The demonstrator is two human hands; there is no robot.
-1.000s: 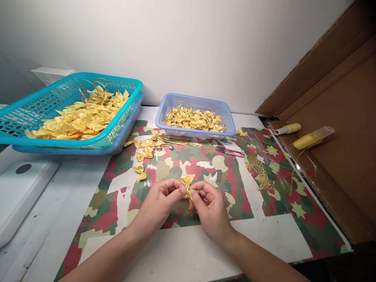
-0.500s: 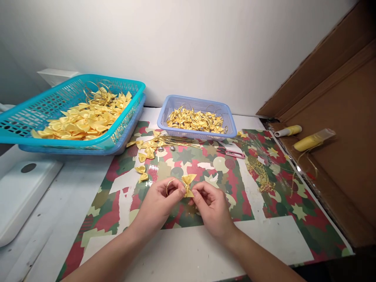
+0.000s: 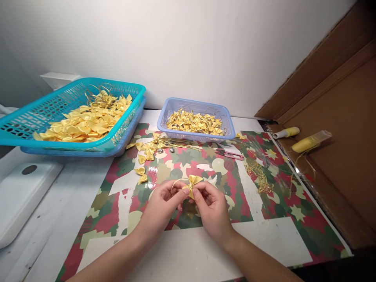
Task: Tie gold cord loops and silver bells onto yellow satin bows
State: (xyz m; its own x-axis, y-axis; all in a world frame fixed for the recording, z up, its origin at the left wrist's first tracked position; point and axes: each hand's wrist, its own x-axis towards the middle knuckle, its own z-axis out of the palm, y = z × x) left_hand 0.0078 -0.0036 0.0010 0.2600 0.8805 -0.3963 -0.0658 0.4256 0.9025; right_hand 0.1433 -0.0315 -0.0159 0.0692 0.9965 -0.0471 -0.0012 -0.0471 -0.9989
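Note:
Between my two hands is a yellow ribbon bow point(image 3: 195, 180), held just above the camouflage-patterned sheet point(image 3: 188, 217). My left hand point(image 3: 167, 199) is closed, thumb and finger pinching the bow's left side; a thin gold wire point(image 3: 176, 182) curves up from these fingers toward the bow. My right hand point(image 3: 212, 204) pinches the bow's right side. The fingertips cover the lower part of the bow. Beyond the hands lie several loose yellow bows point(image 3: 149, 149), a bundle of straight gold wires point(image 3: 179, 143) and two small silvery pieces point(image 3: 172, 150).
A turquoise basket point(image 3: 129, 113) full of bows stands at the left, a smaller blue basket point(image 3: 196, 135) at the back. Pink thread snips point(image 3: 232, 155), tangled gold cord point(image 3: 260, 176) and yellow thread spools point(image 3: 307, 144) lie to the right. A white scale-like box point(image 3: 29, 196) sits far left.
The bow has turned and tilted between my fingers and shifted slightly right. My hands have come closer together around it, and the gold wire loop now shows more above the left fingers.

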